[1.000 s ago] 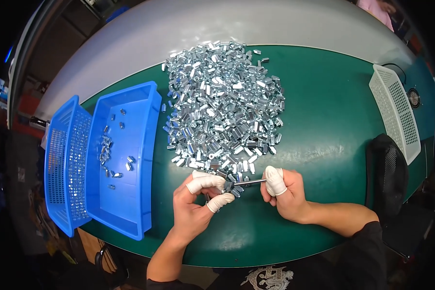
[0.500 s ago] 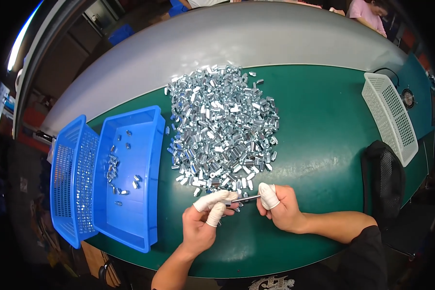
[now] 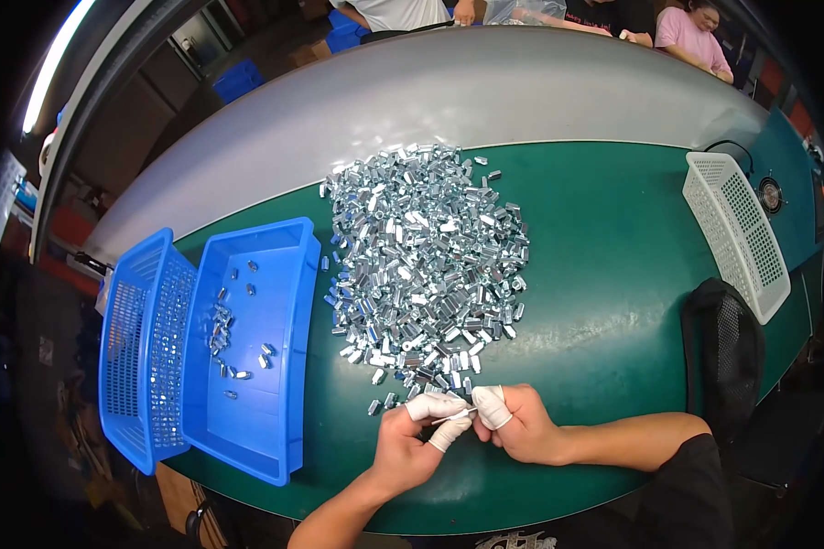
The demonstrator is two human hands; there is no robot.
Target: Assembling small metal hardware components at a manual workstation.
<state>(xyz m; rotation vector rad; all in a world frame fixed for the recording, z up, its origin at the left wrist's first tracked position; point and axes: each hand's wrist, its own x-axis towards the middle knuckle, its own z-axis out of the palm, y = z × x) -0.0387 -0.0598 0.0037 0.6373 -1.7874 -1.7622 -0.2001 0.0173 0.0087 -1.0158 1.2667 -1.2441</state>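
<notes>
My left hand (image 3: 410, 450) and my right hand (image 3: 527, 430), with white finger cots on the thumbs and index fingers, meet at the near edge of a heap of long hex nuts (image 3: 426, 256). The left fingers are pinched round a small silver piece, apparently one of these nuts, mostly hidden by the cots. My right hand pinches a thin metal rod (image 3: 471, 410), of which only a short length shows between the hands. Its tip is at the piece in my left fingers; whether it is inside cannot be seen.
At left stands a blue tray (image 3: 247, 457) with several loose nuts, beside a blue perforated basket (image 3: 124, 366). A white perforated basket (image 3: 751, 238), a black mesh bag (image 3: 725, 352) and a small fan (image 3: 770, 195) are at right. People sit beyond the grey table section (image 3: 558, 91).
My hands have come together, and the rod's visible length between them has shrunk. Both hands sit slightly lower in the picture; the whole view has shifted a little downward.
</notes>
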